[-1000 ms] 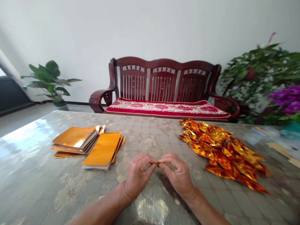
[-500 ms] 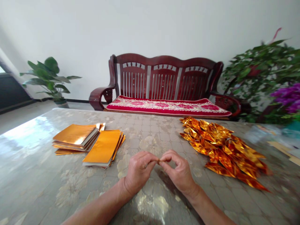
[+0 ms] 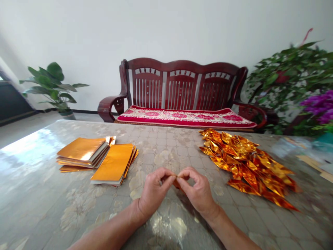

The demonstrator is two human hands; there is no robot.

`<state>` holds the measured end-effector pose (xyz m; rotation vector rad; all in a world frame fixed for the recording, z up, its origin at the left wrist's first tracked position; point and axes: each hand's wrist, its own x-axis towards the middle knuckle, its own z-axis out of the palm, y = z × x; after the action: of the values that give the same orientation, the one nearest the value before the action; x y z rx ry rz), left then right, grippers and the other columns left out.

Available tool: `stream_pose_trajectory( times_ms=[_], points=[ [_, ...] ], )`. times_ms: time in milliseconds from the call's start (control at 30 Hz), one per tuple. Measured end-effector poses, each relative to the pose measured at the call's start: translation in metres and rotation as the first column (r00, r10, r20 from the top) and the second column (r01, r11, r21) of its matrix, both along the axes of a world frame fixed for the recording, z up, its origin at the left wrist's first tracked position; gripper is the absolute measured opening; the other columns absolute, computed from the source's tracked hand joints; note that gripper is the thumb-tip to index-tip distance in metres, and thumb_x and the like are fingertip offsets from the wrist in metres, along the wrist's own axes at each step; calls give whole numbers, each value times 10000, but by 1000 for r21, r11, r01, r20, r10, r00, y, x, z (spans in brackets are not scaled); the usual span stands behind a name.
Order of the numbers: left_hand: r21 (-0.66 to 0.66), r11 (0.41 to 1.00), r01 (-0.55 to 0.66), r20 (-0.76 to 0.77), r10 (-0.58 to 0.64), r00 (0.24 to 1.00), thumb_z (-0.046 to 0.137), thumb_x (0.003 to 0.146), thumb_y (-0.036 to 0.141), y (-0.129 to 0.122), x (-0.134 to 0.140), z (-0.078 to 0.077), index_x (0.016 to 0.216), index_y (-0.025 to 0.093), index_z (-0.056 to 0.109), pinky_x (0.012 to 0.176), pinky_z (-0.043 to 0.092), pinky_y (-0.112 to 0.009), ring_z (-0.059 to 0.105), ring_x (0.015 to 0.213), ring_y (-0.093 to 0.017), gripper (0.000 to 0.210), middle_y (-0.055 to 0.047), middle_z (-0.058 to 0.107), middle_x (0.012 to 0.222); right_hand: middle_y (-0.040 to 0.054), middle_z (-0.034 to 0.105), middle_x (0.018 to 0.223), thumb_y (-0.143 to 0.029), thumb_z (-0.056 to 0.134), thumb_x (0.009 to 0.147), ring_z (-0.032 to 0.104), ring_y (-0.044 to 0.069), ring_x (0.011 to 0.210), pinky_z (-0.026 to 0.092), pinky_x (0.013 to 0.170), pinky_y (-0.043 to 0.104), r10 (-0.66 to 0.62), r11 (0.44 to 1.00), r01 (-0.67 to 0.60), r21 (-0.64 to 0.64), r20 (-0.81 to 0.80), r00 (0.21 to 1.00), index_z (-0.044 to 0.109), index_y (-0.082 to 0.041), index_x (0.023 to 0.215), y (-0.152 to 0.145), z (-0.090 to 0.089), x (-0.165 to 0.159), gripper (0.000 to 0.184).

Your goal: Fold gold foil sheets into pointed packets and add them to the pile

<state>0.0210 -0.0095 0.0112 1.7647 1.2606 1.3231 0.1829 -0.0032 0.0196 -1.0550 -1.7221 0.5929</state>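
Note:
Over the middle of the table, my left hand [image 3: 155,185] and my right hand [image 3: 198,187] meet at their fingertips. Both pinch a small piece of orange-gold foil paper [image 3: 177,184], mostly hidden behind the fingers. Left of my hands lie two stacks of flat gold foil sheets: a wider stack [image 3: 82,151] and a nearer stack [image 3: 113,163] resting close against it. To the right spreads a heap of folded, pointed gold foil pieces [image 3: 241,161], shiny and overlapping.
The table [image 3: 104,215] has a glossy floral, tiled-pattern cover. Clear plastic wrapping [image 3: 290,147] and cardboard pieces [image 3: 314,165] lie at its right side. Beyond stand a dark wooden bench [image 3: 182,86] with a red cushion, a potted plant [image 3: 54,88], and more foliage [image 3: 288,76].
Slightly more of the orange foil shows below my fingertips now. Both hands stay nearly in place, still pinching. The view has shifted very slightly.

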Motion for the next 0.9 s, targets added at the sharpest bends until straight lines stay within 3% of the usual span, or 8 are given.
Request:
stream_pose_trajectory(
  times_ms=[100, 233, 400, 500, 667, 767, 900],
  points=[
    [-117, 993, 23, 88, -12, 996, 607, 850, 278, 2, 1, 1, 730, 173, 657, 597, 465, -209, 605, 598, -120, 166, 9, 669, 642, -13, 631, 665, -220, 632, 809, 583, 139, 636, 466, 622, 233, -14, 999, 13, -42, -37, 999, 660, -203, 696, 1, -2, -1, 117],
    [-307, 932, 192, 294, -99, 951, 583, 860, 451, 5, 3, 0, 751, 165, 612, 513, 448, -206, 562, 499, -109, 308, 14, 628, 559, -8, 657, 674, -230, 635, 802, 597, 145, 635, 481, 630, 242, -22, 997, 17, -72, -66, 998, 690, -207, 717, 3, -4, 0, 104],
    [-352, 878, 325, 466, -137, 874, 733, 731, 488, 7, 6, -3, 831, 149, 597, 493, 447, -188, 571, 499, -97, 379, 19, 631, 568, -4, 672, 695, -234, 637, 827, 616, 154, 655, 490, 644, 256, -38, 999, 36, -30, -52, 998, 690, -215, 743, 5, -7, 3, 101],
    [-355, 880, 315, 502, -104, 858, 772, 698, 450, 7, 8, -5, 808, 150, 581, 483, 442, -177, 576, 499, -91, 372, 24, 629, 566, 8, 685, 754, -208, 626, 858, 631, 167, 734, 497, 702, 279, -21, 997, 21, 71, 6, 1000, 692, -226, 784, 4, -8, 4, 100],
    [-374, 899, 228, 532, 7, 847, 813, 626, 386, 11, 7, -5, 738, 150, 572, 451, 422, -168, 531, 441, -71, 356, 48, 597, 518, 48, 700, 937, -233, 667, 869, 623, 204, 885, 501, 804, 344, 66, 978, -100, 183, 181, 981, 680, -236, 1024, 1, -4, 5, 156],
    [-388, 900, 197, 551, 55, 832, 832, 581, 385, 14, 7, -3, 715, 147, 585, 445, 420, -174, 522, 432, -69, 368, 41, 610, 531, 57, 700, 967, -223, 712, 835, 619, 218, 893, 503, 805, 362, 23, 975, -78, 210, 251, 968, 663, -241, 1061, -1, -3, 4, 232],
    [-404, 895, 189, 548, 71, 833, 840, 573, 399, 13, 7, -3, 693, 145, 604, 448, 420, -181, 526, 429, -74, 368, 35, 614, 514, 49, 717, 918, -211, 639, 893, 630, 207, 840, 509, 771, 352, -37, 972, -25, 233, 257, 966, 676, -248, 1040, -1, -9, 2, 156]
  ],
)
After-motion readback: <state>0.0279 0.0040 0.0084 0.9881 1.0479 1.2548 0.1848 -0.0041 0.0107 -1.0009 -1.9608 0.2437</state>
